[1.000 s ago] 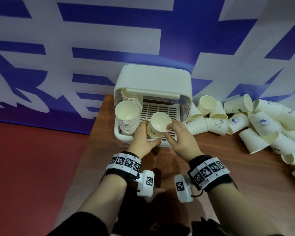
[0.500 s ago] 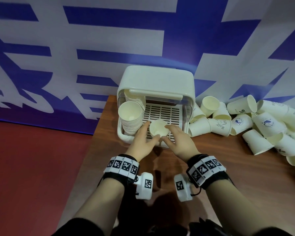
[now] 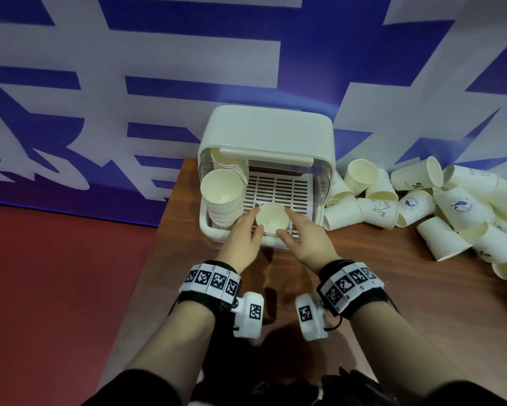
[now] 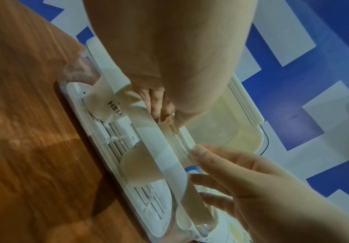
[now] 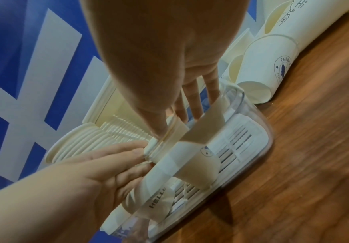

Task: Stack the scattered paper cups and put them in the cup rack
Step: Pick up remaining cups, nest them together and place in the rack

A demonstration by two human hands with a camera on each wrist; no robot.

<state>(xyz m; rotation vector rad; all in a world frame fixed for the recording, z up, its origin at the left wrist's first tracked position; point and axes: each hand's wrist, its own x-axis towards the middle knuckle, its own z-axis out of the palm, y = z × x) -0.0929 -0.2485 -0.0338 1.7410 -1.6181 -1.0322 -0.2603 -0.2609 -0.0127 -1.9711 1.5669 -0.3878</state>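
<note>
The white cup rack [image 3: 266, 133] stands at the table's back edge, its front open over a slotted floor [image 3: 278, 189]. A tall stack of paper cups [image 3: 221, 197] leans in its left side. At the front of the slotted floor sits a short stack of paper cups [image 3: 272, 219], mouth up. My left hand [image 3: 253, 221] grips its left side, thumb on the near rim. My right hand [image 3: 289, 222] grips the right side the same way. The right wrist view shows the right hand [image 5: 175, 121] on the rim opposite the left hand [image 5: 117, 161].
Many loose paper cups [image 3: 422, 206] lie in a heap on the wooden table [image 3: 363, 288] to the right of the rack. A blue and white banner wall [image 3: 188, 68] rises directly behind. Red floor [image 3: 56, 288] lies past the table's left edge.
Both hands have lowered the short cup stack from above the rack's front edge down onto the slotted floor, turning it from tilted to mouth up.
</note>
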